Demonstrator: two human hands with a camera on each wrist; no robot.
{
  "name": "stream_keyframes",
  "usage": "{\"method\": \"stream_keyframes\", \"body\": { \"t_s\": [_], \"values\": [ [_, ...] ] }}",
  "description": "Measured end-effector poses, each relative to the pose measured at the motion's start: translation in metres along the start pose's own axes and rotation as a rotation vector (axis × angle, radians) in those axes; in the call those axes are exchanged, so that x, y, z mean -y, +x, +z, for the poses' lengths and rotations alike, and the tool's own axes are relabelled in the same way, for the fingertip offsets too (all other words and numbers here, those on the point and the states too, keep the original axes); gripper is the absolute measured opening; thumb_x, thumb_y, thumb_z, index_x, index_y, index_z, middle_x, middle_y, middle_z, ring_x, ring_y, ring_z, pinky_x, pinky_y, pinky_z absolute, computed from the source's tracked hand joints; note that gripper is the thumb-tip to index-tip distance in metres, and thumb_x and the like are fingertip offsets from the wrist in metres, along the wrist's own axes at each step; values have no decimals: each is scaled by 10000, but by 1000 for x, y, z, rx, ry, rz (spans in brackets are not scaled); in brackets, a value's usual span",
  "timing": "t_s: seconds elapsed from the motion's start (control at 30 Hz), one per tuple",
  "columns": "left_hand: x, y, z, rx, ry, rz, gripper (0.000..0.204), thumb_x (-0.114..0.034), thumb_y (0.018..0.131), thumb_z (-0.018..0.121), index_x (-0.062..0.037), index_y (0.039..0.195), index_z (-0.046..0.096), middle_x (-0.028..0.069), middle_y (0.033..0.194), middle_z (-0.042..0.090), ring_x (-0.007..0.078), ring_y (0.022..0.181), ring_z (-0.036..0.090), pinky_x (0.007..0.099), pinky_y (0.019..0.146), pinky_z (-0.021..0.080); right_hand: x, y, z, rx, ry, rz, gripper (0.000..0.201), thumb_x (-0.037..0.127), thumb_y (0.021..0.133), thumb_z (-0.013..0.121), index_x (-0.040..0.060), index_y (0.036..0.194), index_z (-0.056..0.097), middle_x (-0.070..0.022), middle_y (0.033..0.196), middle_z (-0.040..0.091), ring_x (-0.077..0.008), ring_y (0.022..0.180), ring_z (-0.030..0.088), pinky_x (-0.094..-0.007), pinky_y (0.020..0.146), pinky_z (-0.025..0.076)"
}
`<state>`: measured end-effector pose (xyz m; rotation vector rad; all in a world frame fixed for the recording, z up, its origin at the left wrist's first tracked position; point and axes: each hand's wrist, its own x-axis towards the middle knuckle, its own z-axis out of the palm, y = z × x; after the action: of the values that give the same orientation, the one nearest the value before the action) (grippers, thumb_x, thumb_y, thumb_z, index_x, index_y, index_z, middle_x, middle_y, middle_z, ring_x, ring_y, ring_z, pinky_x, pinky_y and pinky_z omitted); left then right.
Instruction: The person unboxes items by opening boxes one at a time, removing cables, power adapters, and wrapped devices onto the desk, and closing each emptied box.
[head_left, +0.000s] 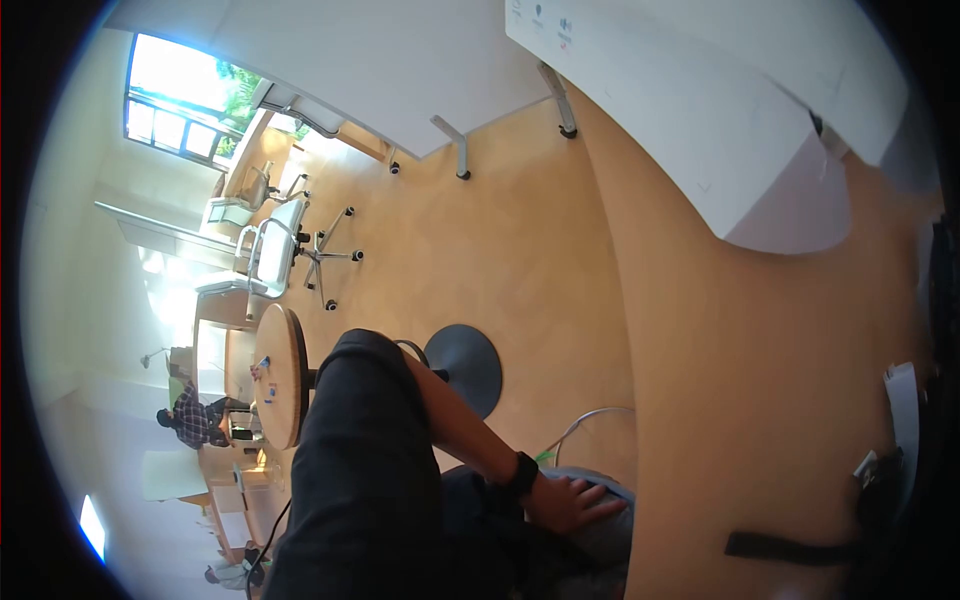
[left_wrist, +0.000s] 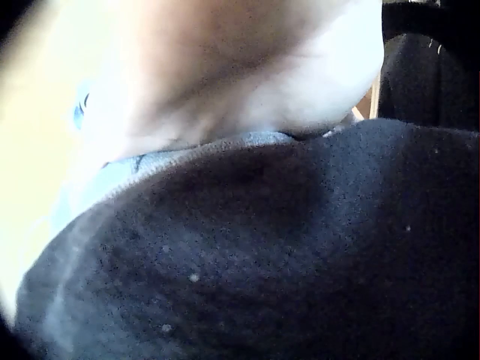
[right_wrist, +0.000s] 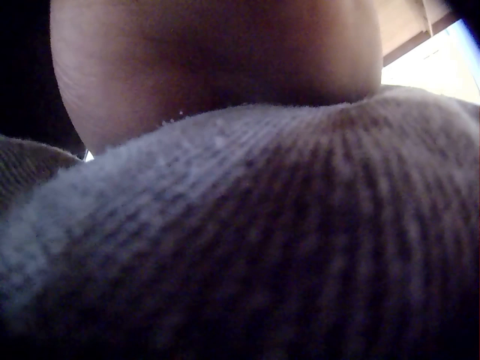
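In the head view a bare forearm, apparently the left, runs from a dark sleeve [head_left: 355, 450] past a black wristband [head_left: 522, 475]. Its hand, my left hand [head_left: 562, 502], rests with extended fingers on grey fabric [head_left: 600, 545]. The left wrist view catches the base of this hand over pale blue-grey cloth [left_wrist: 161, 160], with dark fabric [left_wrist: 225, 255] filling the foreground. My right hand [right_wrist: 217, 60] shows only as its base, against grey ribbed fabric [right_wrist: 300, 210] in the right wrist view. Its fingers are hidden.
The head view lies sideways. A round wooden table [head_left: 275, 400] bears small objects. Beyond it stand a wheeled chair [head_left: 275, 250] and a person in plaid [head_left: 205, 412]. White panels [head_left: 680, 110] fill the top. A black strap [head_left: 790, 548] lies on the brown surface [head_left: 740, 400].
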<state>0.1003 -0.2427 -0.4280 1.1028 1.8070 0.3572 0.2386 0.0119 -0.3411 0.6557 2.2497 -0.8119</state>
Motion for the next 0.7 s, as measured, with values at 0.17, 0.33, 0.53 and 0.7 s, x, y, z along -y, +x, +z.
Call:
{"method": "stream_keyframes", "body": {
  "t_s": [0.17,0.33,0.53,0.7],
  "values": [
    [-5,-6,-9,1,-14,-21,758,-215,977,363,-53,1573,-77,405,1414,368,529,1135,560,569,861,485,0,-12,0,24,-22,20,684,518,921,567,-3,1364,538,-255,1446,474,-442,1350,403,-563,1120,276],
    [-7,-9,-17,59,-28,-20,761,-221,983,357,-58,1570,-100,409,1438,332,546,1166,535,579,885,473,1,-17,1,22,-36,24,695,528,915,573,-5,1361,541,-257,1444,474,-446,1346,405,-569,1116,278],
    [-9,-9,-16,30,-85,-28,770,-238,984,372,-55,1571,-92,411,1434,339,537,1165,538,577,882,474,1,-18,0,11,-53,21,709,539,908,580,-8,1357,544,-260,1442,474,-452,1341,407,-575,1111,280],
    [-5,-8,-7,6,-36,-8,761,-240,988,378,-55,1575,-70,403,1433,349,529,1158,545,573,880,479,3,-17,0,2,-63,16,720,548,902,586,-10,1355,546,-263,1441,474,-456,1337,408,-581,1107,283]
  ]
}}
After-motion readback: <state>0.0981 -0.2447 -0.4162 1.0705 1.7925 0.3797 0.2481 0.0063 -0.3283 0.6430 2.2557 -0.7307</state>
